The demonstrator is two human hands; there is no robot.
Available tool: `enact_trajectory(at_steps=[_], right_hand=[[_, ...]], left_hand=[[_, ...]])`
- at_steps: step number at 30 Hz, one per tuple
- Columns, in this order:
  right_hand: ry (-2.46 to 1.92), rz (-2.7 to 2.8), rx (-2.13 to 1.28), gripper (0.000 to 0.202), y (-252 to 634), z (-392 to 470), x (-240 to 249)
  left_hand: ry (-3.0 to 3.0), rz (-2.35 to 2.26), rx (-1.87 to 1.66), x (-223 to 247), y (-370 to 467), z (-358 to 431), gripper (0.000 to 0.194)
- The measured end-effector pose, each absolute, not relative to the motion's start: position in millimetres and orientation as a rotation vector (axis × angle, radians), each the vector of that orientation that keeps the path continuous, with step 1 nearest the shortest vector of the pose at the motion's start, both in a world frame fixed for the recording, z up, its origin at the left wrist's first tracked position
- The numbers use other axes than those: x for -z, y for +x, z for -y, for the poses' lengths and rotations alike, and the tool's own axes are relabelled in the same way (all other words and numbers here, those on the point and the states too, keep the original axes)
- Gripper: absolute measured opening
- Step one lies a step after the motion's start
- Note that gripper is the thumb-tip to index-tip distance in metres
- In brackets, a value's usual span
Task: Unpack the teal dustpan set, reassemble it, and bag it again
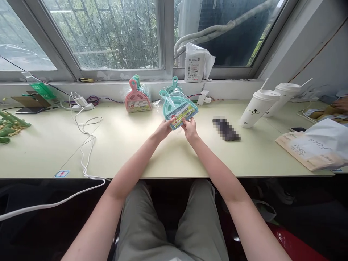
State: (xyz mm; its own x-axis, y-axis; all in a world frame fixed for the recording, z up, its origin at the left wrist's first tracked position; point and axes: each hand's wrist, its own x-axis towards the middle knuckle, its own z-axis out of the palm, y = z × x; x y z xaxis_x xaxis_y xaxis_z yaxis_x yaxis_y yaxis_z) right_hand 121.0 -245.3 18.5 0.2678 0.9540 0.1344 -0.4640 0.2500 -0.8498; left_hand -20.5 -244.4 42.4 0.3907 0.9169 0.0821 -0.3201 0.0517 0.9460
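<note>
Between my two hands is a teal mini dustpan and brush set (174,105) in clear wrapping, tilted, with a yellow-green label across its bristles. My left hand (164,129) grips its lower left corner, fingers closed. On the lower right edge, my right hand (189,127) pinches it with the thumb on the label. Another teal dustpan set (174,82) shows its looped handle just behind; its lower part is hidden. To the left stands a row of wrapped dustpan sets (137,98), a pink one in front and teal ones behind it.
White cables (88,145) run over the left of the table (116,152). On the right are a pixelated dark object (226,129), two lidded paper cups (258,107) and a paper bag (312,145). A white package (194,67) stands on the sill.
</note>
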Motion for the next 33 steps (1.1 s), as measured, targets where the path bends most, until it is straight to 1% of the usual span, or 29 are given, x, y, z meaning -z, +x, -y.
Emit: enact_trajectory(at_steps=[3, 5, 9, 11, 13, 16, 17, 19, 22, 24, 26, 28, 30, 33], right_hand=[[-0.821, 0.740, -1.076, 0.034, 125.4, 243.1, -17.5], [-0.812, 0.716, -1.080, 0.032, 126.9, 243.0, -18.8], [-0.812, 0.688, -1.115, 0.032, 124.8, 244.5, -21.3], [-0.827, 0.702, -1.129, 0.032, 123.2, 244.9, -21.1], [-0.835, 0.708, -1.123, 0.032, 122.7, 245.2, -20.5], [-0.817, 0.677, -1.111, 0.029, 124.1, 246.2, -21.0], [-0.805, 0.662, -1.113, 0.028, 124.7, 246.8, -21.7], [-0.779, 0.636, -1.126, 0.028, 125.2, 248.1, -23.9], [-0.746, 0.622, -1.137, 0.031, 123.5, 250.5, -26.7], [-0.736, 0.640, -1.141, 0.033, 120.7, 252.2, -26.9], [-0.738, 0.668, -1.151, 0.035, 117.4, 253.7, -26.2], [-0.747, 0.692, -1.160, 0.035, 114.8, 254.1, -26.1], [-0.778, 0.715, -1.164, 0.034, 114.7, 252.8, -28.3], [-0.865, 0.820, -1.193, 0.028, 122.2, 249.7, -36.6]], left_hand=[[1.158, -0.577, -0.873, -30.7, -13.2, 250.8, 0.047], [1.158, -0.571, -0.859, -27.8, -10.1, 251.9, 0.048], [1.133, -0.670, -1.137, -28.7, -11.0, 243.9, 0.049], [1.172, -0.720, -1.200, -30.0, -13.6, 240.9, 0.050], [1.242, -0.755, -1.160, -31.3, -15.7, 242.0, 0.055], [1.318, -0.743, -0.997, -33.0, -16.2, 248.2, 0.066], [1.323, -0.731, -0.956, -33.3, -16.0, 249.6, 0.067], [1.321, -0.716, -0.939, -32.7, -15.7, 249.2, 0.064], [1.332, -0.700, -0.993, -29.4, -16.6, 242.0, 0.055], [1.342, -0.673, -1.080, -26.6, -17.5, 236.9, 0.052], [1.349, -0.656, -1.208, -24.5, -17.8, 235.0, 0.055], [1.342, -0.674, -1.309, -24.0, -17.4, 236.8, 0.062], [1.319, -0.726, -1.328, -25.6, -17.0, 240.6, 0.068], [1.274, -0.771, -1.263, -31.9, -19.5, 243.8, 0.071]])
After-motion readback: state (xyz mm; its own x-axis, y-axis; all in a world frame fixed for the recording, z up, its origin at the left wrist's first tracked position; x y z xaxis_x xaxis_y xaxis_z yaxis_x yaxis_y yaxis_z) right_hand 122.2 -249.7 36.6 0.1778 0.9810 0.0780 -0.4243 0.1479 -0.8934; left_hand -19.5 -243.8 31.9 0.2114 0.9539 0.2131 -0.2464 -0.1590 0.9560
